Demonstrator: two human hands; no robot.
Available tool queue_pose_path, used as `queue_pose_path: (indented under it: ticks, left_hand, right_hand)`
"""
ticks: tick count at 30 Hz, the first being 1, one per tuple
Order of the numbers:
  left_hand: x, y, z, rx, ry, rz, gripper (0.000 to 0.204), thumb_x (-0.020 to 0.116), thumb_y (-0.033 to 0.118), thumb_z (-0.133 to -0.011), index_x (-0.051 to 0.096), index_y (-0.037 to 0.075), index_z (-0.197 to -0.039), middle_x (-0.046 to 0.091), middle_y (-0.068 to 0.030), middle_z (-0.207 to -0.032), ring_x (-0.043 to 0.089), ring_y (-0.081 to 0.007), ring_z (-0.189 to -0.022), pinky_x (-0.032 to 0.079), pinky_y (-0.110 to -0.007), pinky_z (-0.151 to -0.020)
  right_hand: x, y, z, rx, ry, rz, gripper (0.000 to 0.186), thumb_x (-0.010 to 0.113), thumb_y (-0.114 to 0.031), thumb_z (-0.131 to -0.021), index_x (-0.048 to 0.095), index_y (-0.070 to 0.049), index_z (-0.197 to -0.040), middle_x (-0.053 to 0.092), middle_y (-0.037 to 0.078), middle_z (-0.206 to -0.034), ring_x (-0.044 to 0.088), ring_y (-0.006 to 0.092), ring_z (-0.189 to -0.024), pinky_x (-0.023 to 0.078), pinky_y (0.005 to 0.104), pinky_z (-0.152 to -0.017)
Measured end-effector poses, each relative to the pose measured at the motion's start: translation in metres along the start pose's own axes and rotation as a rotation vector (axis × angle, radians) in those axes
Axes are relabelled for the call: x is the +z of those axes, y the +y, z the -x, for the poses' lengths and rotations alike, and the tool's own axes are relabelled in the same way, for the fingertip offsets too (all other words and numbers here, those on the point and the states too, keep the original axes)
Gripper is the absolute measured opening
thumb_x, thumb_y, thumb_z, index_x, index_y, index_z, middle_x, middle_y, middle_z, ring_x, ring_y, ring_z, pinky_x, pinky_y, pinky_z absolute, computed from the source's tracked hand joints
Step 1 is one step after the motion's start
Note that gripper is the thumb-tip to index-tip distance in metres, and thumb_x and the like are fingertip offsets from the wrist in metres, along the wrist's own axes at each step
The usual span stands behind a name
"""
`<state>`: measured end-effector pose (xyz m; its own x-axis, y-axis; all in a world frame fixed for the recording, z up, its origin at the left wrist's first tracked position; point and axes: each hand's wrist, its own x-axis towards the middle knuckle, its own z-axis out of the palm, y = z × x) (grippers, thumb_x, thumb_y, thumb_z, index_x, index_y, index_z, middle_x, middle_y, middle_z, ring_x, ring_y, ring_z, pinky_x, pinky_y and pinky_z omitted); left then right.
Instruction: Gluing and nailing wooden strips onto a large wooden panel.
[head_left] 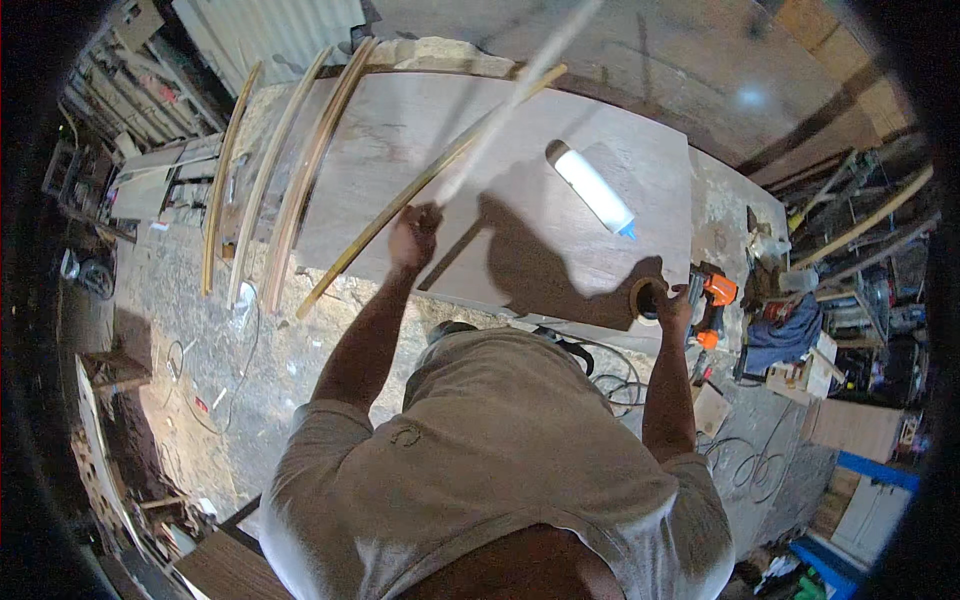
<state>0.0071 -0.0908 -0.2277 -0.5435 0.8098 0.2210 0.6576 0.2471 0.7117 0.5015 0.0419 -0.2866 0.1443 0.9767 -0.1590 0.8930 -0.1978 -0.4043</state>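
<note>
My left hand (414,238) is closed round the lower end of a long, pale wooden strip (500,115). The strip rises away to the upper right, smeared by motion. Beneath it, a second, yellowish wooden strip (385,218) lies slantwise across a large, flat wooden panel (385,125). At the panel's near right edge my right hand (675,308) grips a roll of tape (643,298), its open ring showing beside the fingers. A white bottle (592,187) with a blue tip lies on the panel, beyond my right hand.
An orange and black nail gun (716,290) lies just right of my right hand. Several long strips (318,165) lean at the panel's left. Cables (625,385) coil on the floor by the panel. Dark blue cloth (785,335) sits among clutter at right.
</note>
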Motion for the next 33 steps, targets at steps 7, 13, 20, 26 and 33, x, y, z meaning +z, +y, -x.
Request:
queue_pose_path:
  ticks: [7, 13, 20, 26, 33]
  left_hand:
    - [0.055, -0.038, 0.037, 0.155, -0.142, -0.472, 0.034, 0.058, 0.024, -0.079, 0.057, 0.018, -0.112, 0.057, -0.0059, -0.103, 0.053, -0.0292, -0.098, 0.045, -0.042, -0.082]
    - [0.028, -0.070, -0.005, -0.041, 0.051, -0.630, 0.035, 0.055, 0.034, -0.082, 0.056, 0.019, -0.113, 0.051, -0.0108, -0.112, 0.046, -0.0334, -0.107, 0.041, -0.046, -0.085]
    - [-0.049, -0.139, -0.013, -0.206, -0.136, -0.721, 0.037, 0.053, 0.033, -0.084, 0.051, 0.017, -0.118, 0.051, -0.0166, -0.111, 0.049, -0.0351, -0.104, 0.043, -0.048, -0.084]
    - [-0.059, -0.183, -0.024, 0.043, -0.400, -0.211, 0.032, 0.053, 0.034, -0.087, 0.052, 0.013, -0.111, 0.057, -0.0114, -0.084, 0.060, -0.0301, -0.064, 0.050, -0.040, -0.058]
    - [-0.102, -0.083, 0.028, -0.590, -0.804, 1.003, 0.038, 0.047, 0.041, -0.093, 0.052, 0.010, -0.114, 0.053, -0.0010, -0.076, 0.051, -0.0104, -0.053, 0.042, -0.025, -0.046]
  right_hand:
    - [-0.011, -0.008, -0.004, -0.157, 0.119, -0.279, 0.046, 0.065, -0.042, -0.081, 0.048, -0.006, -0.104, 0.059, 0.016, -0.074, 0.060, 0.0345, -0.070, 0.045, 0.0417, -0.065]
    - [0.013, 0.015, -0.003, -0.245, 0.169, -0.428, 0.045, 0.066, -0.041, -0.082, 0.051, -0.005, -0.105, 0.056, 0.009, -0.065, 0.057, 0.0180, -0.062, 0.044, 0.0322, -0.057]
    - [0.010, 0.028, 0.016, -0.201, 0.355, 0.230, 0.048, 0.065, -0.043, -0.080, 0.050, -0.013, -0.115, 0.057, 0.020, -0.093, 0.056, 0.0360, -0.093, 0.045, 0.0460, -0.076]
    - [0.035, 0.054, 0.000, -0.308, 0.073, 0.023, 0.038, 0.056, -0.040, -0.085, 0.061, -0.008, -0.105, 0.062, 0.027, -0.087, 0.060, 0.0414, -0.085, 0.047, 0.0465, -0.075]
    - [0.048, -0.003, 0.029, -0.096, 0.130, 0.009, 0.053, 0.064, -0.050, -0.077, 0.051, -0.001, -0.091, 0.063, 0.025, -0.083, 0.061, 0.0447, -0.081, 0.047, 0.0497, -0.069]
